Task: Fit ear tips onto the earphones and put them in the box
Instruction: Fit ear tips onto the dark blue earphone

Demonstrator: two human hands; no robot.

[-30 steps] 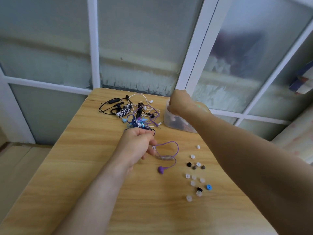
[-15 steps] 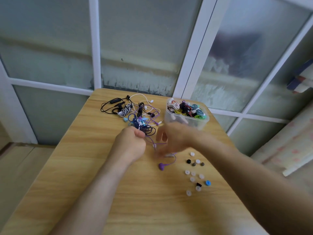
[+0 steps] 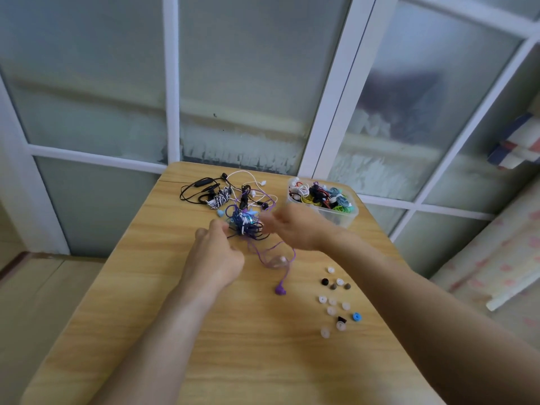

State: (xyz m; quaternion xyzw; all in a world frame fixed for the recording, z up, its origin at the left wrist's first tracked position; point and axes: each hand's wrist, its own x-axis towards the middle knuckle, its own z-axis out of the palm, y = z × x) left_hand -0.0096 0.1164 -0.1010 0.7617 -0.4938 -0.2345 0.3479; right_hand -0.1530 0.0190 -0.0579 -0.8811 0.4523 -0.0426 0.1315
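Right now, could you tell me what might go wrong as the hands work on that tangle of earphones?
The left hand grips the tangle; pulling may tighten knots. The purple earbud trails on its cord toward the loose ear tips and could scatter them. The right hand, blurred, could bump the box.

Just one wide-angle head cam here, looking forward and down from the near edge of the table [image 3: 146,331] toward its far edge, pretty close in.

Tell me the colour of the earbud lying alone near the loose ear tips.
Purple earbud, seen in the head view.
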